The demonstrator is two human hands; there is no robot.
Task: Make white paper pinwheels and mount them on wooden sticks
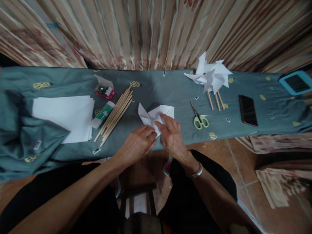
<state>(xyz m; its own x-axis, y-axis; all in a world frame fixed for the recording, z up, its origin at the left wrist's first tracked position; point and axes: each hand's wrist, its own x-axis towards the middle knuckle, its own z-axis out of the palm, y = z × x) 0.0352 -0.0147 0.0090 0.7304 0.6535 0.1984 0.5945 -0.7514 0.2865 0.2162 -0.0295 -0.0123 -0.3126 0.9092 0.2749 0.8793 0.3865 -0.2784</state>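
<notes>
A white paper pinwheel (158, 112), cut and partly folded, lies at the table's near edge with both my hands on it. My left hand (140, 141) has its fingers curled on the paper's lower left side. From the right, my right hand (170, 133) presses its thumb and fingers together on the paper near the centre. One blade stands up at the left and another part lies flatter at the upper right. Left of the paper is a bundle of wooden sticks (116, 113); to the right lie scissors (200, 118) with green handles.
Stacked white paper (64, 113), a green and white box (103, 113) and an opened small box of metal pins (104, 89) are at the left. Finished pinwheels (212, 76) on sticks lie at the back right, near a phone (248, 110) and a blue-framed device (297, 83). A curtain (146, 35) hangs behind.
</notes>
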